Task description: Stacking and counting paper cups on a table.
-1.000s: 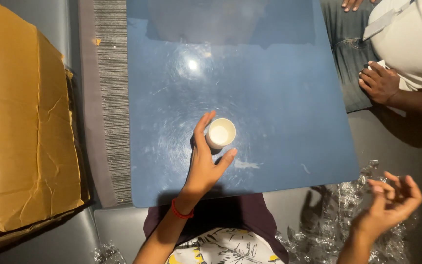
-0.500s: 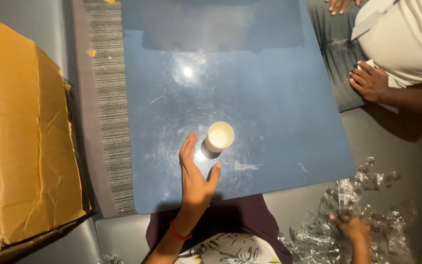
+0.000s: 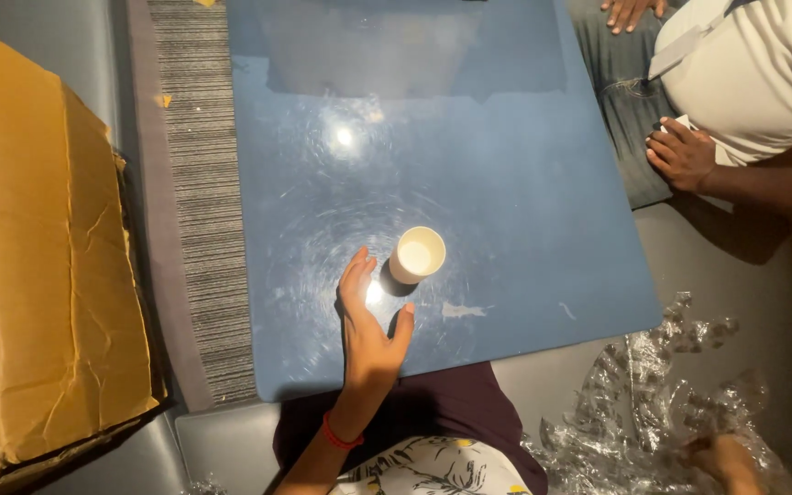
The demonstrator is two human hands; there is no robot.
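Observation:
A small white paper cup [image 3: 416, 254] stands upright on the blue glossy table [image 3: 506, 183]. My left hand [image 3: 368, 325] hovers just to the near left of it, fingers apart, holding nothing and not touching the cup. A red band circles that wrist. My right hand [image 3: 731, 456] is low at the right, down in the crumpled clear plastic wrap [image 3: 662, 403]; it is blurred and partly hidden, so its grip is unclear.
An open cardboard box [image 3: 57, 266] with printed paper goods stands at the left. A striped grey mat [image 3: 194, 183] runs along the table's left side. Another person in a white shirt sits at the upper right, one hand [image 3: 685, 154] resting by the table edge.
My left hand let go of the cup and drew back toward me. My right hand dropped from the air into the plastic wrap.

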